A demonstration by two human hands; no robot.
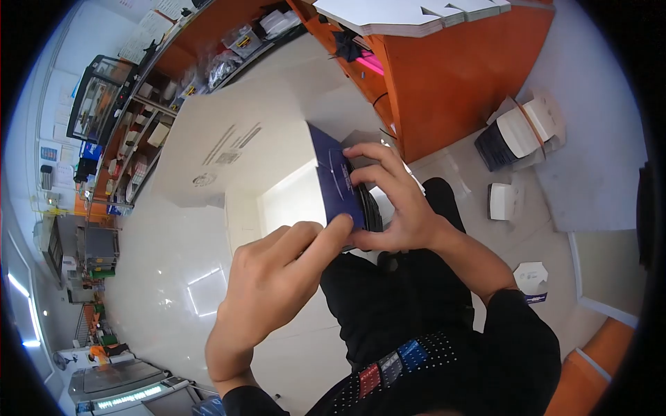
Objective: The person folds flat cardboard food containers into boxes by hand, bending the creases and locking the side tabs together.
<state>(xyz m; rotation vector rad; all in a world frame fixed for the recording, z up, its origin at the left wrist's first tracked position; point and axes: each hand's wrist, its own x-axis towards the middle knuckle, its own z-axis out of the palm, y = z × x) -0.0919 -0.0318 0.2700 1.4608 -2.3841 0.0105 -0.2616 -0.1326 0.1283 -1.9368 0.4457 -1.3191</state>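
Observation:
A white cardboard box (284, 201) with printed lines on one broad panel is tilted in front of me, its pale inside showing. Its narrow dark blue panel (334, 182) faces my hands. My left hand (277, 277) is closed at the panel's lower edge, the thumb pressed to the blue card and the other fingers curled. Gripping from the other side, my right hand (395, 197) has its fingertips at the panel's upper edge and its thumb low down. Dark layered edges (372, 208) show inside the right hand's grip; what they belong to I cannot make out.
Bundled blue-and-white cartons (517, 135) and a smaller white stack (503, 201) are on the floor to the right, near a flat white piece (532, 279). An orange cabinet (458, 83) carries white sheets (409, 12). Loaded shelves (149, 125) line the left.

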